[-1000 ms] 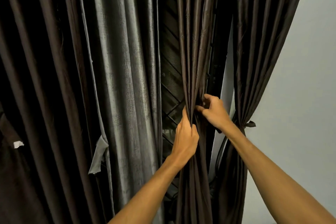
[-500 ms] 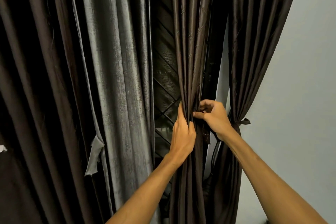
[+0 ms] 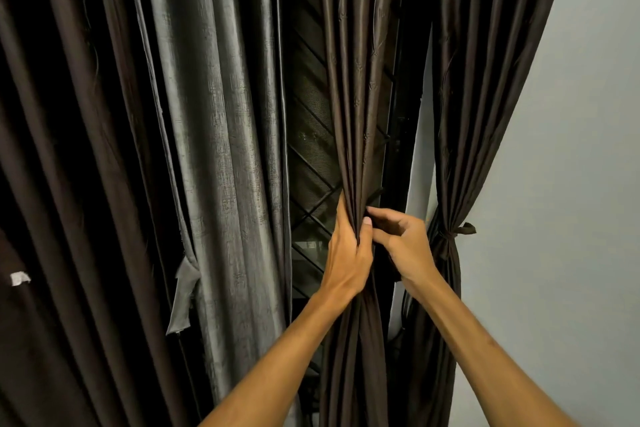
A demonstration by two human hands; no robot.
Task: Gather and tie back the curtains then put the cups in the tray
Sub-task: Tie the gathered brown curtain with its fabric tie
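Observation:
A dark brown curtain panel (image 3: 356,97) hangs in the middle, bunched into narrow folds. My left hand (image 3: 348,253) grips the bunch at its waist, thumb up along the folds. My right hand (image 3: 403,243) is just to its right, fingers curled, pinching the panel's right edge at the same height. Further right, another brown curtain (image 3: 485,80) is gathered and held by a knotted tie-back (image 3: 450,236). A grey satin curtain (image 3: 221,149) hangs loose on the left, with a grey tie strip (image 3: 183,295) dangling from its edge. No cups or tray are in view.
A dark window with a diagonal metal grille (image 3: 308,163) shows between the grey and brown panels. More dark brown curtain (image 3: 69,184) fills the far left. A plain pale wall (image 3: 571,218) is on the right.
Both hands have stayed on the middle brown panel. My right hand's fingers have shifted from behind the folds round to their right edge, closer to my left hand.

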